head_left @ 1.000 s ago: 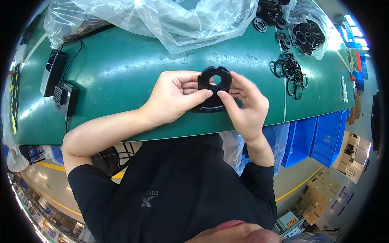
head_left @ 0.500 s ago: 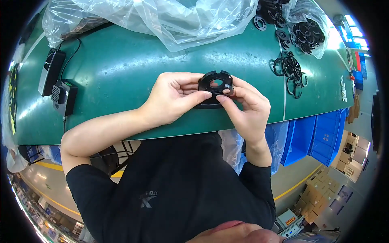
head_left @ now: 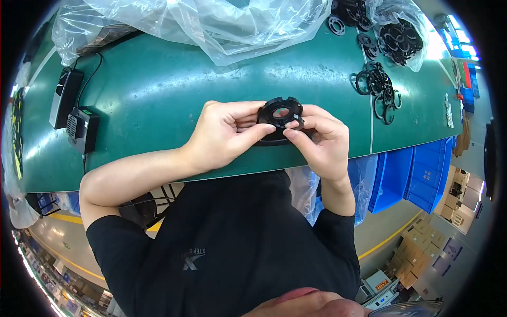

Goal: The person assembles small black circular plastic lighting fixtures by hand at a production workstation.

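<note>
Between left fingers (head_left: 256,133) and right fingers (head_left: 302,139) sits a black ring (head_left: 265,112); both touching.

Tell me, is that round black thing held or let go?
Held: the left hand grips the round black part by its left side; the right hand is at its right. Cannot tell if it touches the tabletop.

Brightly lit, with white glare streaked across the green worktop (head_left: 158,116) and washed out near the windows (head_left: 466,38) at upper right. Fairly crisp around the fingers (head_left: 257,133), but short of detail on the black shirt (head_left: 237,227). Bent toward the rim and black in the corners.
</note>
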The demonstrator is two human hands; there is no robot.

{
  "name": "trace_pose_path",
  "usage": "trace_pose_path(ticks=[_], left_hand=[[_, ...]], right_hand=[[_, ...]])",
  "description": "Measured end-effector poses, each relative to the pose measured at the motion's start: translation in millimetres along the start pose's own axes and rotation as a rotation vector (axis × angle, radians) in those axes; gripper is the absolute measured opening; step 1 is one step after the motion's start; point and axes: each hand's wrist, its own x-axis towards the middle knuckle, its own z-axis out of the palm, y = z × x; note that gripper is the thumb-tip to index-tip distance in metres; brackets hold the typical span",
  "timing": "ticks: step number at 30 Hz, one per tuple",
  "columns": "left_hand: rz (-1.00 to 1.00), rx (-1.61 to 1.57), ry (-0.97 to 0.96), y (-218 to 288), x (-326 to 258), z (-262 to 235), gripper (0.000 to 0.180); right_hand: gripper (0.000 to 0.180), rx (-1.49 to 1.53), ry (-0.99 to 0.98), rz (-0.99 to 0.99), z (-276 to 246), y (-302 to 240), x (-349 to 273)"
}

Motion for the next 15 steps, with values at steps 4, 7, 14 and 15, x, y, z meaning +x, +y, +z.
trace_pose_path(ticks=[4,7,14,15], left_hand=[[0.019,0.165,-0.02,6.7,-1.2,-1.9,0.03],[-0.007,0.19,-0.041,6.5,-1.2,-4.4,0.032],[-0.036,0.003,0.011,0.5,0.4,-2.6,0.03],[-0.037,0.005,0.011,0.4,0.5,-3.1,0.03]], right_hand=[[0.012,-0.077,-0.025,-0.043,-1.9,-1.9,0.5],[0.013,-0.218,-0.022,-0.136,-0.8,-4.4,3.3],[0.016,-0.247,-0.037,-0.139,1.9,-2.9,5.8],[0.016,-0.246,-0.035,-0.14,1.8,-3.8,5.7]])
